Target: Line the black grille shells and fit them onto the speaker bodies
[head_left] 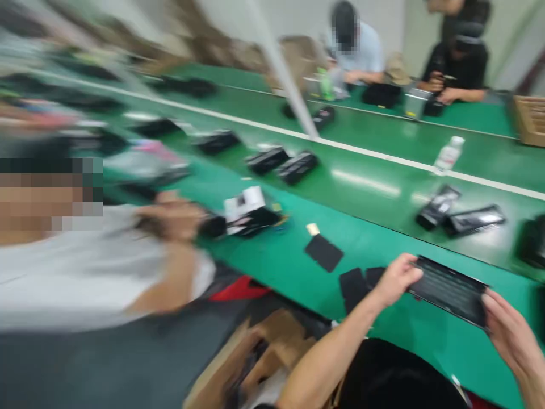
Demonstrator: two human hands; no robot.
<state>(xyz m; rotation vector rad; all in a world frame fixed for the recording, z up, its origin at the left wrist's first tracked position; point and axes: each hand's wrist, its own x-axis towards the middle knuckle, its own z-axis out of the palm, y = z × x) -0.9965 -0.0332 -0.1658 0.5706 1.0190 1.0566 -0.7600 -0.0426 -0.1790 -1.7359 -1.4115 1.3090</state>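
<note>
A flat black rectangular device [451,292], with a glossy dark face like a phone or small screen, is held tilted above the green table. My left hand [398,279] grips its left end, thumb on the face. At the opposite end, my right hand [508,324] has its fingers closed around the edge. Just left of and below the device, dark flat pieces [353,287] lie on the tabletop, partly hidden behind my left hand and forearm. Farther left rests a black flat sheet [324,253] beside a small pale piece [313,229].
Black packages [477,220] and a bottle [449,155] stand beyond my hands. At left, a co-worker in a white shirt [106,267] handles something blurred. An open cardboard box [272,346] is below the table edge. A slanted white post [283,71] crosses the view; people sit opposite.
</note>
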